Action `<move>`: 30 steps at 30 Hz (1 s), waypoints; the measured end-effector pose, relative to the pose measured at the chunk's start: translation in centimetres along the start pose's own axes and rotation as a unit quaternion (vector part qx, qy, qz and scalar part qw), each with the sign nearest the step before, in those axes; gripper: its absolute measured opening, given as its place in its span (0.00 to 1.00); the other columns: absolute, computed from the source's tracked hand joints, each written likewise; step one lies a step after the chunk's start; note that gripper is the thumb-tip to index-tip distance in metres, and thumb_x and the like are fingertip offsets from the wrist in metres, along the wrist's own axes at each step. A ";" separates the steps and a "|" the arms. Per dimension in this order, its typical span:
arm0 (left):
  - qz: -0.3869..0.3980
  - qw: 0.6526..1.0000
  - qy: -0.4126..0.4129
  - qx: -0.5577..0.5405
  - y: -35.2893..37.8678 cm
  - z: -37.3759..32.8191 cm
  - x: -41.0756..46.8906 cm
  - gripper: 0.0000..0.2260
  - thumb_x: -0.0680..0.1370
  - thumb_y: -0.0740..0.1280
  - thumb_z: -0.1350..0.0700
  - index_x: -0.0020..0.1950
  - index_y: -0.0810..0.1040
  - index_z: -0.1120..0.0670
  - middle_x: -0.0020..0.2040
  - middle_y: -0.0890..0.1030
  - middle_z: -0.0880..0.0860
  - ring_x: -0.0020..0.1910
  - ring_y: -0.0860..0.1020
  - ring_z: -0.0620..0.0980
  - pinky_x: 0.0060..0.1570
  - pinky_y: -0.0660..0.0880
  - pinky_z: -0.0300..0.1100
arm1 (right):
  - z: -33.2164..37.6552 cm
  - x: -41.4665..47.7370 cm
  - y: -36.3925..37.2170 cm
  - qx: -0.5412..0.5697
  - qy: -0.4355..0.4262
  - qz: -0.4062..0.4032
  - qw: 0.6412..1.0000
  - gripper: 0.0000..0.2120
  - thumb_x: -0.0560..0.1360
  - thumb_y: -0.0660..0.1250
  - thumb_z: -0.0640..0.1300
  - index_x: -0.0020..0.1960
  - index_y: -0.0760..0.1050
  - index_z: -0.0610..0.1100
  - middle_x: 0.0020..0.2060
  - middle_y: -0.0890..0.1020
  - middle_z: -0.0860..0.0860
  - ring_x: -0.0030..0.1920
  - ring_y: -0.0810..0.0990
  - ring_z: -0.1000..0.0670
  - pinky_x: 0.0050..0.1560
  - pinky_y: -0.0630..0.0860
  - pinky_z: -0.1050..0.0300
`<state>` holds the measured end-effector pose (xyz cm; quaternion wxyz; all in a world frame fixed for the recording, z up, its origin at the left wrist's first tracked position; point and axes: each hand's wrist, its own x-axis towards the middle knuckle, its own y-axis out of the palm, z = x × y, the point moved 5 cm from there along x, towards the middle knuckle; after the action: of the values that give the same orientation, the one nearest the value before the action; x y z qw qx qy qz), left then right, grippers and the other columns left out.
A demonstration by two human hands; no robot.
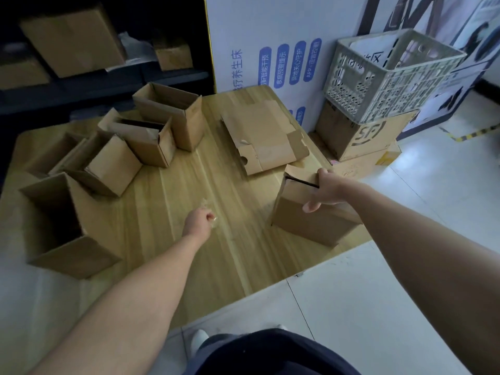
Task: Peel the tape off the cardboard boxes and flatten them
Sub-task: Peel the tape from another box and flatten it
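Right of centre, my right hand (324, 190) clamps the top of the brown cardboard box (305, 224); left hand (198, 221), arm outstretched, pinches crumpled clear tape (214, 219).

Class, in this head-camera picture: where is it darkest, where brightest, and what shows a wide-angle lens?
Head view: darkest at the shelf top left, its boxes in shadow; brightest on the pale floor at right; the wooden surface shows bowed edges and both forearms stretch towards the corners, a wide-angle effect; the clear tape in the left hand barely shows.

wooden board (216, 185) on pale tiled floor (405, 266), white poster wall (270, 28), dark shelving (108, 85)
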<state>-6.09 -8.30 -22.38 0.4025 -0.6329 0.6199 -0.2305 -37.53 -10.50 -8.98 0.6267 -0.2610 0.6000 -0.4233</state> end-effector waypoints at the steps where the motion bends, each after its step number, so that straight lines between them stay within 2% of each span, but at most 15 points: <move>1: 0.037 0.999 0.000 0.001 0.7 -0.2 0.1 0.14 0.75 0.61 0.70 0.57 0.80 0.62 0.59 0.80 0.59 0.60 0.76 0.56 0.58 0.70 0.40 | 0.0 -0.1 0.0 0.001 0.000 0.000 1.000 0.46 0.63 0.78 0.57 0.72 0.57 0.44 0.62 0.67 0.46 0.60 0.70 0.43 0.62 0.70 0.45; 2: 0.071 0.997 -0.011 -0.009 1.1 -0.3 0.2 0.16 0.76 0.60 0.69 0.62 0.78 0.62 0.62 0.78 0.59 0.62 0.76 0.55 0.60 0.69 0.40 | 0.0 -0.1 0.0 0.002 -0.001 -0.001 1.000 0.46 0.63 0.78 0.56 0.72 0.57 0.44 0.62 0.67 0.46 0.60 0.70 0.43 0.62 0.70 0.44; 4: 0.091 0.991 -0.059 -0.075 1.2 -0.4 0.6 0.16 0.77 0.59 0.67 0.65 0.72 0.60 0.60 0.78 0.58 0.57 0.76 0.55 0.56 0.71 0.42 | 0.0 -0.2 0.0 0.004 -0.003 -0.002 1.000 0.46 0.63 0.78 0.56 0.72 0.57 0.44 0.63 0.67 0.46 0.62 0.70 0.42 0.63 0.70 0.43; 6: 0.059 0.978 -0.119 -0.158 0.5 0.2 1.2 0.17 0.76 0.63 0.65 0.64 0.65 0.57 0.57 0.74 0.57 0.52 0.75 0.55 0.50 0.73 0.44 | 0.0 -0.3 0.1 0.006 -0.005 -0.004 1.000 0.46 0.64 0.77 0.56 0.72 0.57 0.44 0.64 0.67 0.46 0.63 0.69 0.42 0.64 0.69 0.43; 7: 0.040 0.971 -0.143 -0.188 0.1 0.7 1.4 0.19 0.75 0.64 0.66 0.63 0.63 0.56 0.57 0.70 0.57 0.51 0.73 0.55 0.51 0.74 0.46 | -0.1 -0.4 0.1 0.006 -0.005 -0.008 1.000 0.47 0.63 0.77 0.56 0.72 0.57 0.44 0.64 0.67 0.46 0.63 0.69 0.42 0.64 0.69 0.42; 10: -0.002 0.942 -0.190 -0.276 -0.7 2.3 1.6 0.16 0.74 0.64 0.69 0.58 0.69 0.55 0.64 0.67 0.57 0.56 0.74 0.56 0.58 0.76 0.51 | -0.3 -0.4 0.2 0.009 -0.011 -0.017 1.000 0.46 0.63 0.77 0.57 0.72 0.57 0.45 0.63 0.68 0.46 0.63 0.69 0.43 0.65 0.67 0.42; 12: -0.012 0.943 -0.201 -0.267 -1.1 2.4 1.1 0.15 0.75 0.61 0.70 0.59 0.73 0.57 0.66 0.69 0.58 0.58 0.75 0.56 0.60 0.74 0.47 | -0.3 -0.5 0.3 0.013 -0.016 -0.022 1.000 0.46 0.63 0.77 0.58 0.71 0.58 0.45 0.63 0.69 0.47 0.63 0.69 0.43 0.66 0.66 0.43; 14: -0.030 0.961 -0.179 -0.209 -1.9 1.3 0.8 0.14 0.76 0.60 0.69 0.61 0.74 0.59 0.65 0.71 0.59 0.59 0.75 0.57 0.60 0.71 0.43 | -0.5 -0.5 0.4 0.018 -0.017 -0.024 0.999 0.46 0.63 0.77 0.59 0.72 0.58 0.45 0.64 0.69 0.47 0.64 0.68 0.43 0.66 0.66 0.43; 16: -0.047 0.976 -0.115 -0.181 -3.1 -2.2 0.4 0.12 0.77 0.62 0.65 0.59 0.75 0.59 0.63 0.73 0.59 0.55 0.76 0.55 0.55 0.70 0.40 | -0.7 -0.6 0.4 0.029 -0.023 -0.023 0.999 0.48 0.62 0.76 0.61 0.73 0.57 0.46 0.65 0.68 0.47 0.65 0.68 0.43 0.66 0.66 0.43; 19: 0.011 0.982 -0.001 -0.187 -2.9 -10.4 -0.3 0.11 0.77 0.66 0.58 0.59 0.75 0.59 0.57 0.75 0.55 0.52 0.74 0.50 0.52 0.70 0.39 | -1.4 -1.3 -0.2 0.121 -0.041 -0.025 0.991 0.44 0.67 0.73 0.62 0.75 0.58 0.46 0.71 0.66 0.46 0.69 0.66 0.43 0.67 0.65 0.46; 22: 0.066 0.982 0.057 -0.170 -1.1 -17.4 -1.3 0.16 0.76 0.69 0.50 0.57 0.74 0.58 0.55 0.76 0.54 0.53 0.75 0.51 0.52 0.71 0.41 | -3.2 -1.8 -1.8 0.197 -0.028 -0.118 0.973 0.36 0.72 0.68 0.61 0.74 0.62 0.47 0.72 0.67 0.46 0.71 0.66 0.43 0.70 0.63 0.44; 24: 0.073 0.983 0.045 -0.163 0.1 -19.6 -1.4 0.19 0.74 0.70 0.46 0.57 0.72 0.58 0.56 0.75 0.54 0.54 0.75 0.53 0.55 0.72 0.44 | -5.0 -2.3 -2.6 0.213 0.013 -0.170 0.962 0.36 0.72 0.68 0.61 0.73 0.64 0.45 0.70 0.70 0.45 0.69 0.68 0.42 0.68 0.66 0.43; 25: 0.078 0.984 0.033 -0.159 0.6 -20.0 -1.4 0.20 0.74 0.70 0.45 0.57 0.72 0.58 0.56 0.76 0.54 0.54 0.75 0.53 0.56 0.73 0.46 | -5.8 -2.6 -2.6 0.224 0.033 -0.169 0.959 0.36 0.72 0.69 0.60 0.73 0.63 0.43 0.69 0.70 0.44 0.68 0.69 0.42 0.66 0.68 0.45; 28: 0.122 0.966 -0.020 -0.225 1.9 -20.4 -1.2 0.21 0.72 0.70 0.42 0.54 0.75 0.58 0.54 0.79 0.54 0.53 0.77 0.55 0.57 0.76 0.52 | -7.9 -3.2 -1.6 0.300 0.093 -0.108 0.943 0.37 0.72 0.71 0.56 0.73 0.62 0.41 0.66 0.71 0.43 0.63 0.73 0.41 0.58 0.76 0.47; 30: 0.140 0.948 -0.064 -0.280 2.3 -20.4 -1.4 0.22 0.71 0.70 0.42 0.56 0.77 0.58 0.54 0.80 0.54 0.53 0.78 0.55 0.57 0.76 0.53 | -8.5 -3.4 -1.1 0.330 0.114 -0.102 0.931 0.33 0.72 0.69 0.58 0.67 0.66 0.39 0.57 0.75 0.44 0.54 0.77 0.44 0.51 0.80 0.48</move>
<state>-23.79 -11.34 -12.29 0.2764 -0.6402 0.7148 0.0522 -45.72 -6.63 -7.49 0.5586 -0.0492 0.4635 -0.6861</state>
